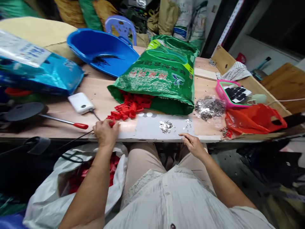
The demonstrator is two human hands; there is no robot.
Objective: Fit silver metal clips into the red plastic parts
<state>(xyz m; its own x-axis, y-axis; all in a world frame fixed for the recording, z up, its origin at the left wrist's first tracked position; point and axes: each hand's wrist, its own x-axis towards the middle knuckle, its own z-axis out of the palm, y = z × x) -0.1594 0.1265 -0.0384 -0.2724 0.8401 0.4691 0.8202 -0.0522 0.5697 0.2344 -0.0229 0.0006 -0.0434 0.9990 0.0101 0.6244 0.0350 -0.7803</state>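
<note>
My left hand (105, 133) is at the table's front edge, its fingers curled around a small red plastic piece (111, 124). Just beyond it, a pile of similar red pieces (130, 108) spills from the mouth of a green printed sack (162, 73). My right hand (194, 145) is by the edge of a grey sheet (150, 127), thumb and fingers drawn together; anything between them is too small to make out. On that sheet lie a heap of small shiny metal pieces (166, 126) and a smaller scatter to its right.
A clear bag of metal parts (209, 107), a pink basket (220, 90) and a red plastic bag (254, 121) lie right. Leftward are a white device (81, 103) with a cable, a blue basin (85, 41) and a red-tipped handle (80, 126). Below, a white sack (47, 197) holds red pieces.
</note>
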